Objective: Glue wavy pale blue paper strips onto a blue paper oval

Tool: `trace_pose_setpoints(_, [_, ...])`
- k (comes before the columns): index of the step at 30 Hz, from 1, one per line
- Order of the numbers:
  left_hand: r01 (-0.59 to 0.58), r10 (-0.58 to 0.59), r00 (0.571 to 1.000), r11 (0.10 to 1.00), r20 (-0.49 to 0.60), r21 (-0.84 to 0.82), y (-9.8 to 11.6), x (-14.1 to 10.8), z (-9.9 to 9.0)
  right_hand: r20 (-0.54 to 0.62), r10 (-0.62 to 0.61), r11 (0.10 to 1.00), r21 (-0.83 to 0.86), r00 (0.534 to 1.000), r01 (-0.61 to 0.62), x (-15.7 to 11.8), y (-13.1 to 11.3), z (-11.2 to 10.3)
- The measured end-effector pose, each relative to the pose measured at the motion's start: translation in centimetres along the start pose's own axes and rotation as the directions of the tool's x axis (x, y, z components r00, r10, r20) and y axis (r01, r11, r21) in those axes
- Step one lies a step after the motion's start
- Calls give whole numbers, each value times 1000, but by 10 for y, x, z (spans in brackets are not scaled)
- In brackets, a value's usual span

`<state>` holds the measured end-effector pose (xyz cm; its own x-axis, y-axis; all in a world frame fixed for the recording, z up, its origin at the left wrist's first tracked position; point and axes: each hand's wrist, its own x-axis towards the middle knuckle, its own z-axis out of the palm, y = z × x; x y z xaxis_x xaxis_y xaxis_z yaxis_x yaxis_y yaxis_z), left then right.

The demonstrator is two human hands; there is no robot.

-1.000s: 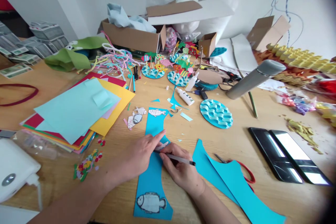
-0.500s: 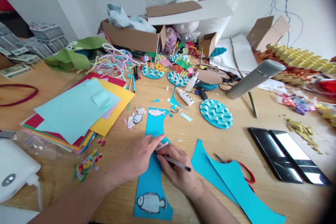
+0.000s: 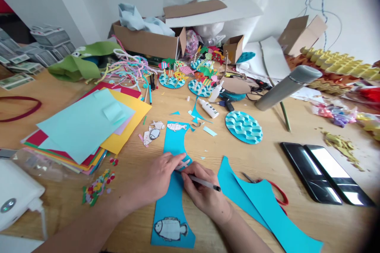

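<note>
On the wooden table lies a curved strip of blue card point(image 3: 168, 203). My left hand point(image 3: 152, 176) presses a small pale paper fish cutout point(image 3: 185, 163) against its middle, fingers together; only the tail part shows. In my right hand point(image 3: 204, 193) is a pen point(image 3: 204, 183) with a clear barrel and black end cap, its tip low beside the cutout and hidden by fingers. A drawn paper fish point(image 3: 170, 229) lies at the strip's near end, and a slimmer fish cutout point(image 3: 177, 126) at its far end. More fish cutouts point(image 3: 154, 133) sit left of the strip.
Right of my hands are blue card offcuts point(image 3: 258, 207), red-handled scissors point(image 3: 281, 193) partly under them, and two black phones point(image 3: 311, 174). A wavy blue disc point(image 3: 244, 127), glue bottles point(image 3: 209, 108) and a grey flask point(image 3: 286, 89) stand beyond. Coloured paper sheets point(image 3: 80, 126) are stacked left.
The pen's back end has swung slightly right and up with my right hand. More of the cutout's forked tail shows between my hands. My left hand stays nearly in place.
</note>
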<state>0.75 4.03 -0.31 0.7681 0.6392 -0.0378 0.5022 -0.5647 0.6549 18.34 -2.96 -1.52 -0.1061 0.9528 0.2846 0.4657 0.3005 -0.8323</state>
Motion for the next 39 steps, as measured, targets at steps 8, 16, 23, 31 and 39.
trace_pose_setpoints(8, [6, -6, 1000, 1000, 1, 17, 1, 0, 1, -37, 19, 999, -48, 999, -21, 0, 1, -4])
trace_pose_setpoints(16, [28, -32, 998, 997, 49, 76, 6, -1, -2, -73, 64, 998, -23, 995, -66, 1, 4, -8])
trace_pose_setpoints(23, [5, -9, 1000, 994, 30, 110, 3, 0, 3, -101, 124, 992, -15, 987, -126, 2, 7, -9])
trace_pose_setpoints(31, [18, -22, 999, 994, 36, 111, 7, 0, 1, -127, 146, 987, -44, 981, -152, 3, 8, -10])
trace_pose_setpoints(39, [0, -4, 999, 992, 33, 125, 8, -1, 1, -153, 154, 985, -57, 976, -164, 4, 10, -11])
